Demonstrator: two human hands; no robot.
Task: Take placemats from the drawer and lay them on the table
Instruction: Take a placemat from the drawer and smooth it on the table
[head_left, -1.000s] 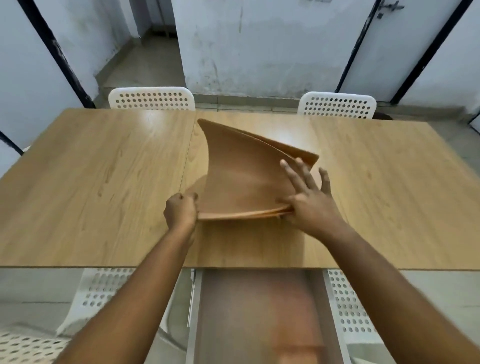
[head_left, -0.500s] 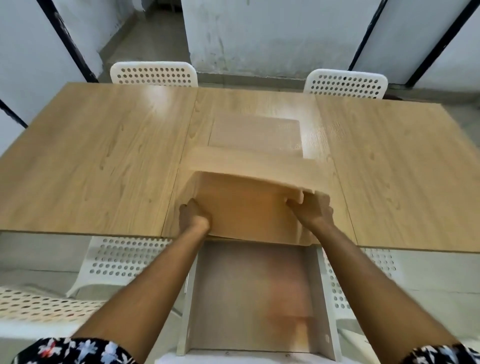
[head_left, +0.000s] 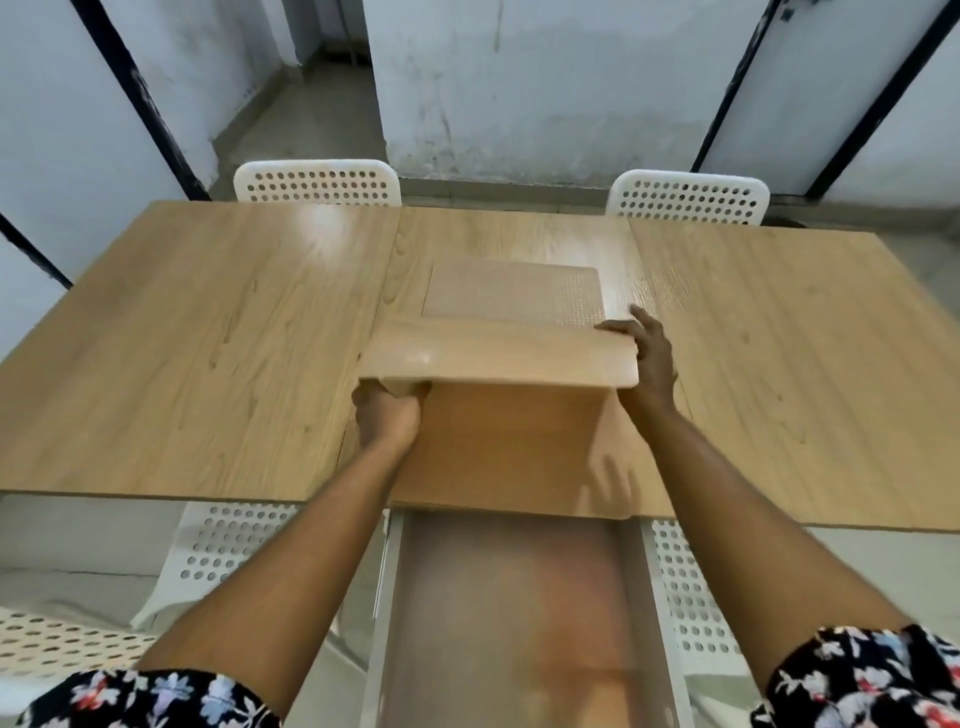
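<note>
One tan placemat (head_left: 511, 293) lies flat on the wooden table (head_left: 208, 353), toward the far middle. Nearer to me, I hold a stack of brown placemats (head_left: 498, 447) bent over on itself, its upper flap (head_left: 493, 353) curling toward me. My left hand (head_left: 387, 415) is closed on the stack's left side under the flap. My right hand (head_left: 649, 364) grips the flap's right end, fingers partly spread. The stack's near edge rests at the table's front edge. Below it the drawer (head_left: 519, 613) stands pulled out and looks empty.
Two white perforated chairs (head_left: 317, 182) (head_left: 685, 197) stand at the table's far side. Other white chairs (head_left: 218, 551) (head_left: 691, 597) sit under the near edge on both sides of the drawer. White walls with black frames lie beyond.
One placemat now lies flat farther out on the table. The held stack has come back toward me and bent over; my right hand has shifted up to the flap's right end.
</note>
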